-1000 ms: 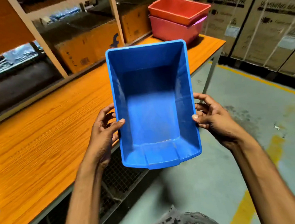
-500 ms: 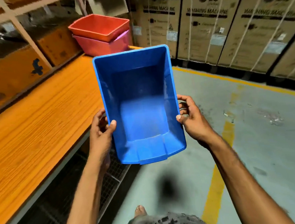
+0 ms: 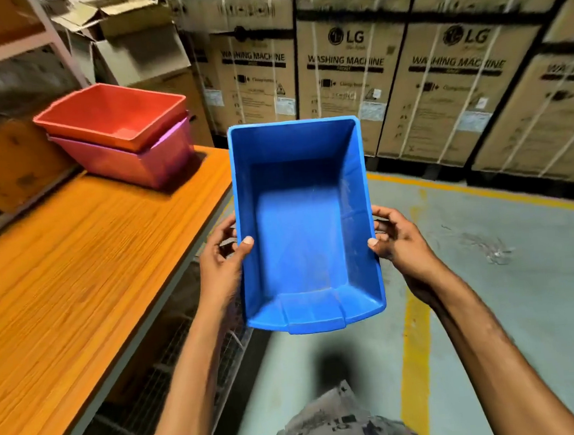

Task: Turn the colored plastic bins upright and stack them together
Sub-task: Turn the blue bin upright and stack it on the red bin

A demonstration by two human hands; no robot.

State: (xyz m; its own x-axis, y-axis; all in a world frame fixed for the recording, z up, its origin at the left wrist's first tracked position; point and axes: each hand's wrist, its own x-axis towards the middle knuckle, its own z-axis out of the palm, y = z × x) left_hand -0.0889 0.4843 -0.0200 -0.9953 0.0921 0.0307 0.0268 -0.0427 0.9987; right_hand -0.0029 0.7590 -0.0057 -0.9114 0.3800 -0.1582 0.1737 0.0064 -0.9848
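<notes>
An empty blue plastic bin point(image 3: 305, 229) is held upright in the air, beyond the table's end and over the floor. My left hand point(image 3: 222, 260) grips its left rim, thumb hooked over the edge. My right hand point(image 3: 399, 239) grips the right rim the same way. At the far end of the orange wooden table point(image 3: 76, 268) a red bin point(image 3: 112, 116) sits nested upright inside a pink bin point(image 3: 136, 158). That stack lies ahead and to the left of the blue bin.
Stacked cardboard washing-machine boxes point(image 3: 346, 75) form a wall ahead and to the right. A yellow line point(image 3: 414, 344) runs along the grey floor. Shelving with cardboard boxes point(image 3: 6, 160) stands behind the table at the left. A wire mesh shelf point(image 3: 174, 373) sits under the table.
The view has swung right and moved along the table, so the red-and-pink stack is now at the left and closer. Both hands keep the same hold on the blue bin.
</notes>
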